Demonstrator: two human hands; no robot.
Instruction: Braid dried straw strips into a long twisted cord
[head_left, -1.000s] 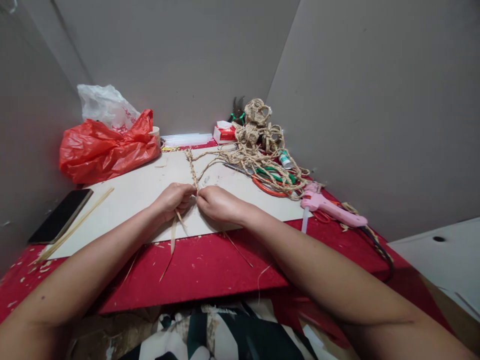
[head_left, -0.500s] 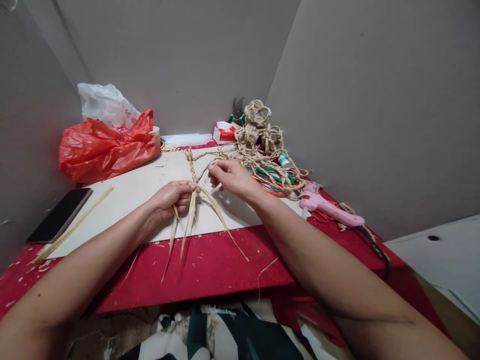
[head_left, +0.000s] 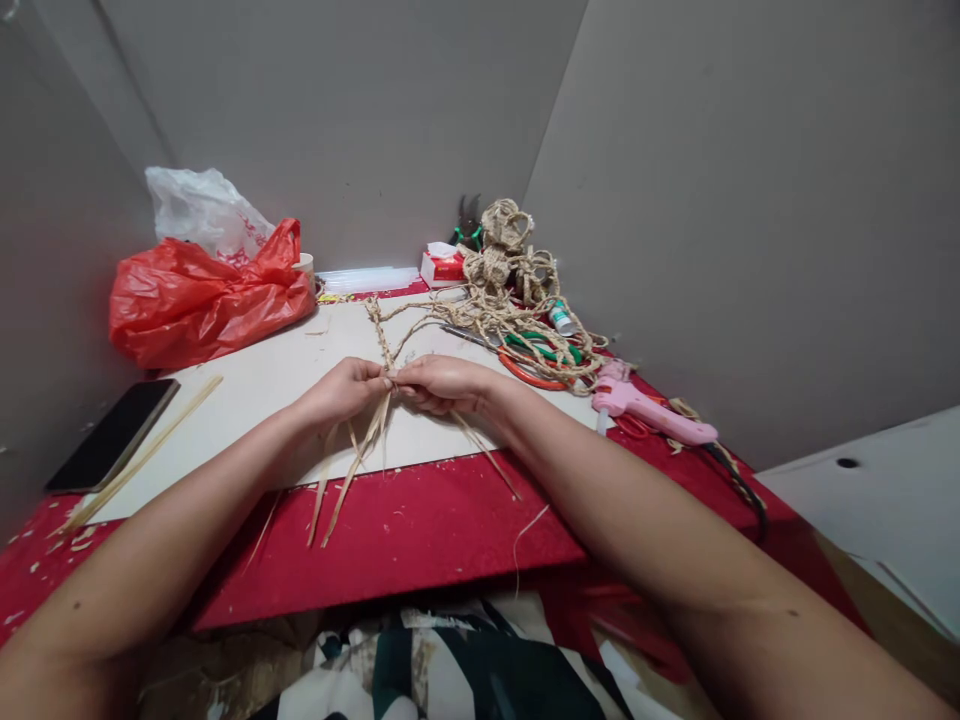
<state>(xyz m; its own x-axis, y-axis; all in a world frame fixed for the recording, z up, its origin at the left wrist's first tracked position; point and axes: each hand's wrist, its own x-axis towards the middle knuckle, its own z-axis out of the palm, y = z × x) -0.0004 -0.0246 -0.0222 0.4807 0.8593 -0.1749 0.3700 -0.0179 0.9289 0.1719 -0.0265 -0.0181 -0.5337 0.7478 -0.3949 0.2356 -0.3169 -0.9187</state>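
Observation:
Near the middle of the white board (head_left: 255, 400), my left hand (head_left: 349, 387) pinches the lower end of a braided straw cord (head_left: 381, 335). My right hand (head_left: 442, 382) meets it from the right, its fingers closed on the straw at the same spot. Loose straw strands (head_left: 360, 455) hang from between the fingers over the board's front edge, and a few more stick out below my right hand. The braid runs up and away from the hands, and a thinner cord curves off to the right. The fingertips partly hide the straw where they touch.
Coiled straw rope (head_left: 506, 265) lies at the back right, around orange-and-green-handled tools (head_left: 536, 375). A pink glue gun (head_left: 652, 410) is at the right. At the left are a red plastic bag (head_left: 210, 305), a black phone (head_left: 116, 432) and loose straws (head_left: 150, 450). Grey walls stand behind.
My right hand has come down and left to meet my left hand at the braid's end. The hanging strands have shifted, and the view has moved slightly.

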